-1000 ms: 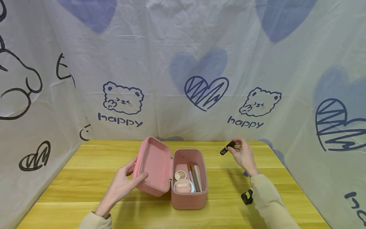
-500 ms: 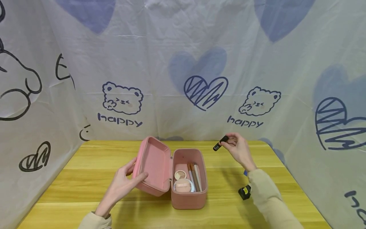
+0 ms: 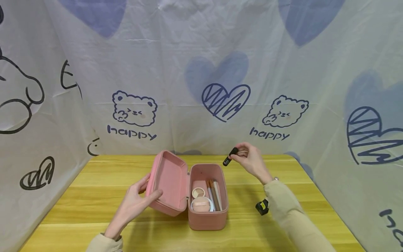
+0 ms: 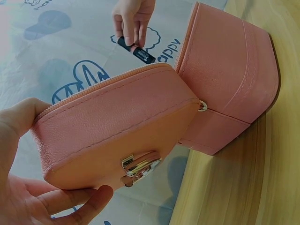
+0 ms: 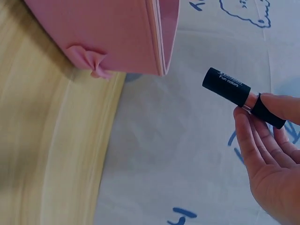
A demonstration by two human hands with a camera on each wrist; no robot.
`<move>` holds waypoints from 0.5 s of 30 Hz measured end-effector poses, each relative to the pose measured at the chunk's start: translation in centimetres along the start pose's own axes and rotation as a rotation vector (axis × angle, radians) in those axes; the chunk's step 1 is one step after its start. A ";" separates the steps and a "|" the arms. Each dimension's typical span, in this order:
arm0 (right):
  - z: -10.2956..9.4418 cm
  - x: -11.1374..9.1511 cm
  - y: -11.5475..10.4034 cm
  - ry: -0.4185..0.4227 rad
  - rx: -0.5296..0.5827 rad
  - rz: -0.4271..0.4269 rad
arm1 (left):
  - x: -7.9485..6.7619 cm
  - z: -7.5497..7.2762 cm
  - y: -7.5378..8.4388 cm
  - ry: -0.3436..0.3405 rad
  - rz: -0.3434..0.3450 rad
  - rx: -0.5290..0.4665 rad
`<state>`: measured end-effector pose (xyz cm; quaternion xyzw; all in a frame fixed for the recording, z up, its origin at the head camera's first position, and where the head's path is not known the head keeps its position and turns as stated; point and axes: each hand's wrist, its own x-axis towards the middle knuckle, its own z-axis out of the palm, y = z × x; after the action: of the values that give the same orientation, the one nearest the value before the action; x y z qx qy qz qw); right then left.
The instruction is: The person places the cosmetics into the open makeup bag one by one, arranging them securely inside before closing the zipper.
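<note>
A pink zip-up makeup case stands on the table with its lid swung out to the left. My left hand grips that lid by its outer edge, thumb on the rim; a handle with metal fittings shows on top in the left wrist view. Inside lie a powder puff, a small round palette and several pencil-like sticks. Above the table, right of the case's far end, my right hand pinches a black lipstick tube between thumb and fingers. It is apart from the case.
A black tape measure with a yellow label lies on the wooden table, near my right sleeve. A printed cloth hangs behind the table and along both sides. A pink bow sticks out from the case's side.
My right hand has carried the lipstick leftward, closer to the case. The tape measure has shifted left with the arm's motion. A blue thing by the sleeve is now hidden. My left hand stays put.
</note>
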<state>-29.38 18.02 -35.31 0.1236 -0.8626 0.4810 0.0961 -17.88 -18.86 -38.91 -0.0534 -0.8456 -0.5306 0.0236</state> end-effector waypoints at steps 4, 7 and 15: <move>0.8 0.4 -0.7 -0.023 -0.028 -0.011 | 0.0 0.0 0.0 0.000 -0.002 -0.003; 1.4 0.8 -1.4 -0.048 -0.038 -0.009 | 0.0 0.0 0.0 0.002 -0.003 0.002; 2.9 1.8 -2.7 -0.142 -0.085 -0.029 | 0.1 0.0 -0.1 0.002 0.004 0.004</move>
<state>-30.40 13.96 -34.10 0.1656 -0.8850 0.4326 0.0468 -17.96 -18.88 -38.98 -0.0546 -0.8464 -0.5291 0.0256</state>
